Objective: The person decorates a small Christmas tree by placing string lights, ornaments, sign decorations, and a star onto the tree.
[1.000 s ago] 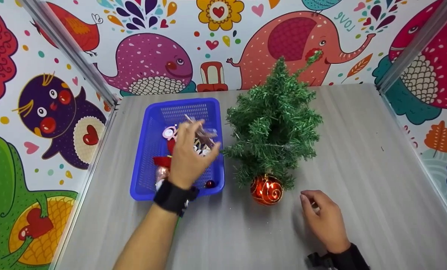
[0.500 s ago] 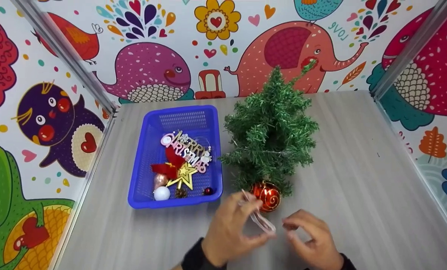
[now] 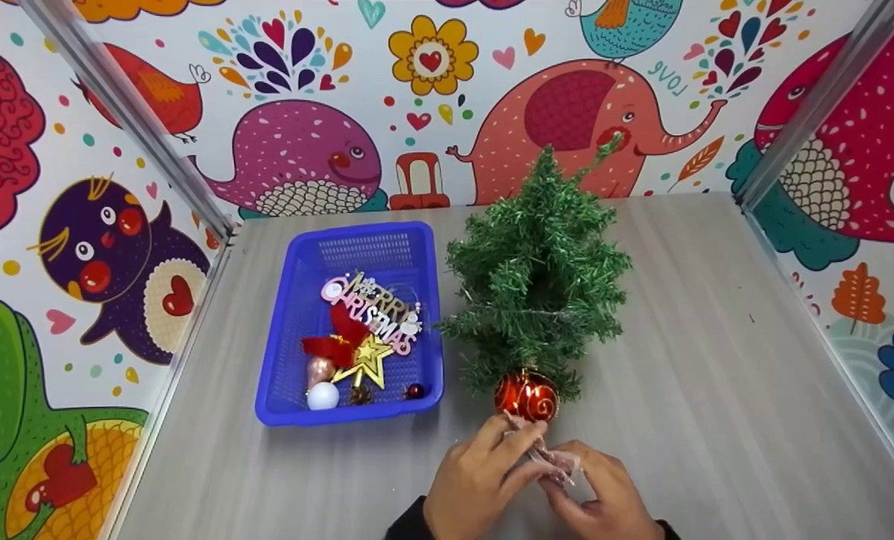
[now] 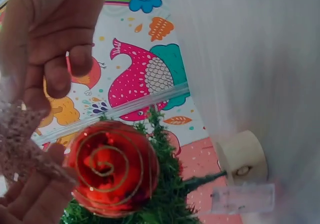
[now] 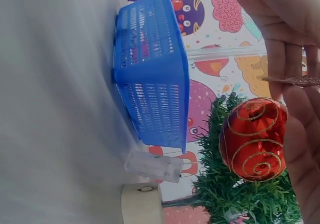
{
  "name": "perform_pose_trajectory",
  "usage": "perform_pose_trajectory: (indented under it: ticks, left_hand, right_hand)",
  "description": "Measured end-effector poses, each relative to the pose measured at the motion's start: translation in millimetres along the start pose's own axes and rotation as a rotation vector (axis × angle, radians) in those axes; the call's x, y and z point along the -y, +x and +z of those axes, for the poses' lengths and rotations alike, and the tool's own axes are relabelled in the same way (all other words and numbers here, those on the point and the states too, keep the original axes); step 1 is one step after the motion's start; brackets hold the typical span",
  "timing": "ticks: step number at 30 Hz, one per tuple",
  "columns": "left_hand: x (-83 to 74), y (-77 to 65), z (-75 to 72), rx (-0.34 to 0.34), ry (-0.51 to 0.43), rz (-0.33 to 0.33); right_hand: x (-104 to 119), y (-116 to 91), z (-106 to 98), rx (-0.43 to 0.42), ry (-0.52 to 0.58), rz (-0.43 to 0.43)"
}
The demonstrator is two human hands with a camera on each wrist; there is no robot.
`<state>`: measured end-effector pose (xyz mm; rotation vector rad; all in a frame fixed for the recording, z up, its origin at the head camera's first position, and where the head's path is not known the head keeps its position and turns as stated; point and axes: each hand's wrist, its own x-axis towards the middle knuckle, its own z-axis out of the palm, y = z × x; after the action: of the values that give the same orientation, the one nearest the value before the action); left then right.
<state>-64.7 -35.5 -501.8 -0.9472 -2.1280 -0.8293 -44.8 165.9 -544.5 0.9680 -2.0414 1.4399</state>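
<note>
Both hands meet in front of the tree, over the table. My left hand (image 3: 475,474) pinches one end of a pink, glittery, see-through ornament (image 3: 561,459). With thumb and fingers, my right hand (image 3: 606,495) holds its other end. Close up in the left wrist view, the glittery ornament (image 4: 19,144) looks thin and netlike, partly covered by fingers. Right behind the fingertips a red ball (image 3: 526,395) with gold swirls hangs low on the front of the small green Christmas tree (image 3: 541,277).
Left of the tree is a blue basket (image 3: 276,352). Inside lie a Merry Christmas sign (image 3: 376,315), a red bow (image 3: 334,345), a gold star (image 3: 370,360), a white ball (image 3: 322,396) and smaller ornaments. By the tree's wooden base (image 4: 242,159) sits a clear box (image 4: 243,199).
My left hand has carried the pink ornament from the basket to the front of the tree. My right hand has moved left and taken hold of it too. The head view has tilted up.
</note>
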Motion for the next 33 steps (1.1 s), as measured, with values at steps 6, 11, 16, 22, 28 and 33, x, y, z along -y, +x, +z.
perform_pose_trajectory:
  ticks: [6, 11, 16, 22, 28, 33]
  left_hand:
    - [-2.4, 4.8, 2.1, -0.07, -0.018, -0.074]
    - [-5.6, 15.0, 3.1, -0.19, -0.083, -0.142]
    - [-11.2, 23.2, 0.5, -0.242, -0.192, -0.263]
    - [-11.6, 33.0, -9.5, -0.217, -0.379, -0.371]
    - [-11.5, 41.8, -20.9, -0.083, -0.762, -0.498]
    - [-13.4, 43.5, -26.5, 0.087, -0.752, -0.506]
  right_hand:
    - [6.3, 6.3, -0.1, -0.058, -0.065, 0.038]
    - [15.3, 17.5, -0.5, -0.124, -0.14, 0.114]
    - [21.9, 21.3, -0.6, -0.181, -0.129, 0.192]
    - [23.2, 16.2, -0.7, -0.159, -0.064, 0.268]
    - [19.3, 10.1, 0.7, -0.069, 0.012, 0.301]
    - [19.8, 7.5, -2.4, 0.074, 0.02, 0.315]
